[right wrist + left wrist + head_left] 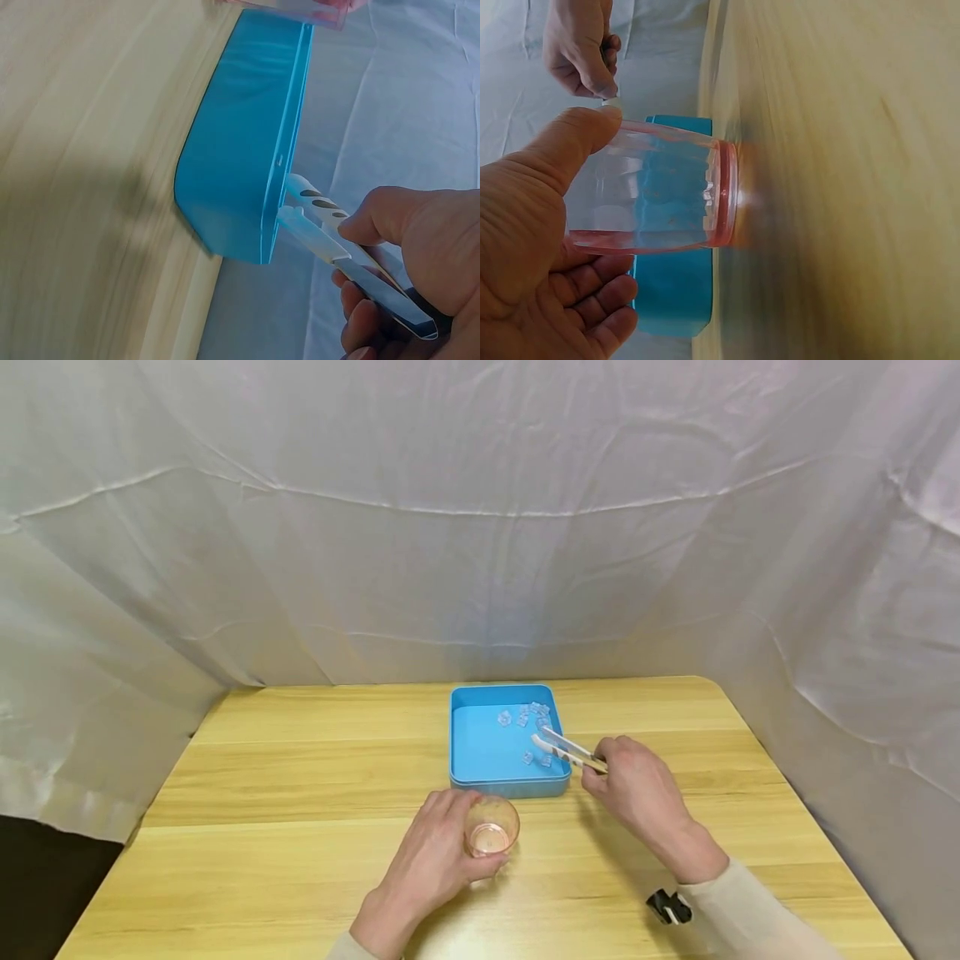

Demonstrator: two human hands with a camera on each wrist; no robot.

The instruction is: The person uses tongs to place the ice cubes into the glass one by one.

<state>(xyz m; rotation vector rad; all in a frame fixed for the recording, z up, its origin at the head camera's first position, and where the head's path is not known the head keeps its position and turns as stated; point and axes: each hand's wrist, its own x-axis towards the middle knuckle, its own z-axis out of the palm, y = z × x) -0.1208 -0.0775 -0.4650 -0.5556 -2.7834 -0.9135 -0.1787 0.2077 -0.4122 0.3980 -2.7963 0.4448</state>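
The left hand (431,857) grips a pinkish cup (491,817) (see-through) beside the blue tray (478,747). The right hand's (643,787) fingers pinch tongs (577,747) above clear cubes (522,720).

Wrinkly gray cloth (450,577) hangs behind and beside the yellow wooden surface (270,860). A black patch (45,881) shows below it, left.

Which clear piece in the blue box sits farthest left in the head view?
The single clear piece just left of the cluster at the back right of the blue box; the others lie farther right, in that cluster or nearer the front.
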